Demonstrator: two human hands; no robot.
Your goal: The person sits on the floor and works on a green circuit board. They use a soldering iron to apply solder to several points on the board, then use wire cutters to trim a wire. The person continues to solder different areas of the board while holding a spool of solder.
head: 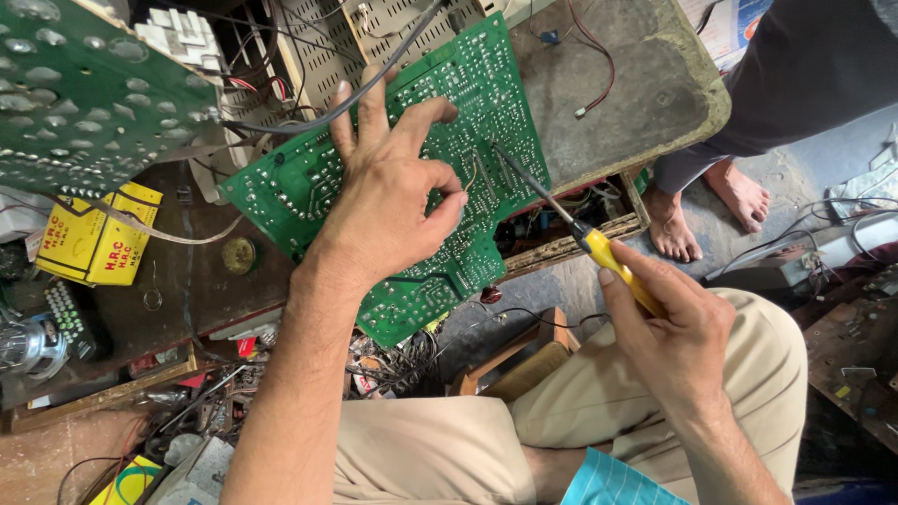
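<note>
A large green circuit board [468, 112] lies tilted, solder side up, over the workbench edge. My left hand [388, 196] rests on its middle with fingers spread, thumb and forefinger pinched close over a point on the board, and a grey cable [374, 79] passes over the fingers. My right hand [669, 327] grips the yellow handle of a screwdriver [585, 234]; the thin metal shaft reaches up-left and its tip touches the board's upper right area.
A second green board [75, 93] fills the upper left. A yellow box [98, 234] sits on the dark bench [636, 84], with tangled wires below. Another person's bare feet [711, 201] stand at the right. My beige-trousered knee [748, 374] is below.
</note>
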